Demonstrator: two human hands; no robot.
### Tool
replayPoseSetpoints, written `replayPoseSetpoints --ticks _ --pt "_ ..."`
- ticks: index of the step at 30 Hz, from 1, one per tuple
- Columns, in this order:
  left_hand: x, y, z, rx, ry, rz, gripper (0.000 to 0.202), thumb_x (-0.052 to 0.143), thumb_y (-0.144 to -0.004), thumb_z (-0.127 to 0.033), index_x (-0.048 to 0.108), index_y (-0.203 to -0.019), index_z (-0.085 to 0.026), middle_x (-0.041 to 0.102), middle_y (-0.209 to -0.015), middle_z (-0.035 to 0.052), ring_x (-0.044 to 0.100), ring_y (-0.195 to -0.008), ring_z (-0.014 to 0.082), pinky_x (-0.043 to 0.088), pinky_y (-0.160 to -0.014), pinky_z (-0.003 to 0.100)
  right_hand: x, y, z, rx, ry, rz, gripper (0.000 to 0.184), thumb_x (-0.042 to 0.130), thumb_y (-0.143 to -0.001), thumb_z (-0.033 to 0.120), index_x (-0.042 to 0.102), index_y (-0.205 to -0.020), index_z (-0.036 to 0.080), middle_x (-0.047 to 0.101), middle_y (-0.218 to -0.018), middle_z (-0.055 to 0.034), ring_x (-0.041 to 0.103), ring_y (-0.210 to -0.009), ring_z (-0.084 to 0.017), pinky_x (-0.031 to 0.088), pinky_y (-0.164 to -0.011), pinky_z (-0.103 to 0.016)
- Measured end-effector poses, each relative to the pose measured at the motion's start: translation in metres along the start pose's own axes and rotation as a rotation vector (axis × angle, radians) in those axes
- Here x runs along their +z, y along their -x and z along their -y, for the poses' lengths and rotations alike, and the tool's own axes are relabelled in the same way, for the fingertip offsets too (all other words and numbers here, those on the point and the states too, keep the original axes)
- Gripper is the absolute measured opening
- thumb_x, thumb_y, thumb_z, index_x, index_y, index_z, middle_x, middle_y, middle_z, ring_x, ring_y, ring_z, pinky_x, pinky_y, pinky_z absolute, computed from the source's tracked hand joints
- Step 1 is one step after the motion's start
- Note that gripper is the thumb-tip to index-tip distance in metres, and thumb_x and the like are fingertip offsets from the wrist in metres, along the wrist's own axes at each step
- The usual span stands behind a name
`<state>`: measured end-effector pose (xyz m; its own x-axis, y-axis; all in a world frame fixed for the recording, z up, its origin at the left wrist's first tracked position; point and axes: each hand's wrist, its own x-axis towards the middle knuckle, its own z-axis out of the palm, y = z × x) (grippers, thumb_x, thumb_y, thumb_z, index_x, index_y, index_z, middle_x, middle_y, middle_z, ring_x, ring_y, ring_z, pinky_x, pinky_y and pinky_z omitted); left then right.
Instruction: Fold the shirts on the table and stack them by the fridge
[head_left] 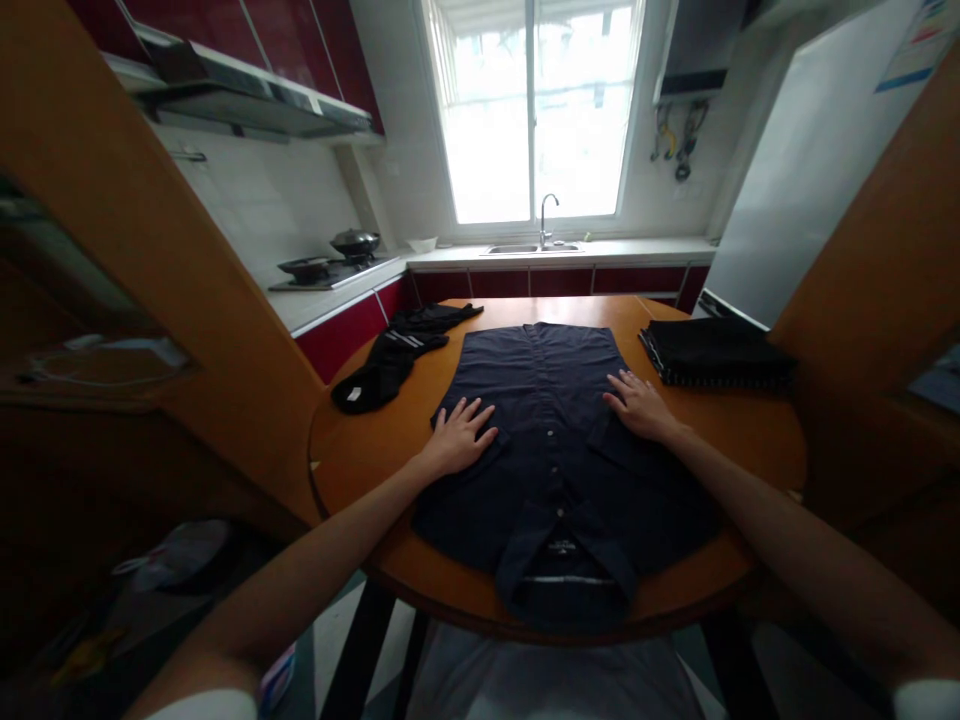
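A dark navy button-up shirt (540, 400) lies spread out front side up, its collar toward me and its hem at the far side. My left hand (459, 438) rests flat on the shirt's left side, fingers spread. On the right edge of the shirt lies my right hand (639, 404), also flat with its fingers apart. Neither hand holds anything. The collar hangs at the near edge of the round wooden table (345, 470). Both sleeves seem to be folded in over the front, though the dark cloth makes this hard to tell.
Folded black clothes (712, 352) are stacked at the table's right. Several dark garments (397, 365) lie loosely at the left. Beyond the table are a kitchen counter (450, 257), a faucet (547, 220) and a stove with pans (355, 242). A fridge (802, 160) stands at the right.
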<state>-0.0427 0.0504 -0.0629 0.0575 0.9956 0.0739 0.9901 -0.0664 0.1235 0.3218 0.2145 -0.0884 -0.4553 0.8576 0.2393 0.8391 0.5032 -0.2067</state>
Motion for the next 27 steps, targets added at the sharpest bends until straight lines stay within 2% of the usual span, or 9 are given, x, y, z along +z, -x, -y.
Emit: replayPoseSetpoints --ticks 6,12,19,27 --pt "-0.002 0.002 -0.003 -0.031 -0.048 0.043 0.064 0.029 -0.101 -0.062 0.035 -0.157 -0.031 0.025 -0.167 0.0062 0.015 -0.155 0.0342 0.015 -0.119 0.066 0.003 0.001 0.0 -0.025 0.037 0.126 0.066 0.03 -0.102 0.054 0.045 -0.152 0.014 0.036 -0.16 -0.0183 0.031 -0.15 -0.032 0.027 -0.12 -0.051" --pt "-0.003 0.001 -0.003 -0.026 -0.063 0.042 0.065 0.028 -0.102 -0.062 0.034 -0.158 -0.03 0.025 -0.167 0.0055 0.015 -0.155 0.0339 0.015 -0.12 0.064 -0.003 0.005 0.014 -0.067 0.055 -0.014 0.064 0.029 -0.103 0.051 0.044 -0.153 0.013 0.033 -0.163 -0.0171 0.025 -0.152 -0.03 0.021 -0.122 -0.05" --pt "-0.002 0.001 -0.003 -0.024 -0.061 0.044 0.066 0.027 -0.101 -0.063 0.034 -0.158 -0.03 0.025 -0.167 0.0056 0.014 -0.155 0.0338 0.015 -0.121 0.063 0.0 0.006 0.02 -0.042 0.025 0.196 0.072 0.025 -0.102 0.06 0.036 -0.158 0.016 0.024 -0.166 -0.0164 0.019 -0.154 -0.03 0.022 -0.121 -0.053" --pt "-0.003 0.002 -0.002 -0.018 -0.046 0.047 0.067 0.026 -0.101 -0.065 0.033 -0.158 -0.031 0.024 -0.167 0.0049 0.013 -0.155 0.0336 0.015 -0.12 0.064 0.003 0.003 0.016 -0.033 0.03 0.219 0.074 0.023 -0.1 0.063 0.033 -0.159 0.02 0.02 -0.167 -0.0135 0.015 -0.155 -0.029 0.02 -0.122 -0.053"
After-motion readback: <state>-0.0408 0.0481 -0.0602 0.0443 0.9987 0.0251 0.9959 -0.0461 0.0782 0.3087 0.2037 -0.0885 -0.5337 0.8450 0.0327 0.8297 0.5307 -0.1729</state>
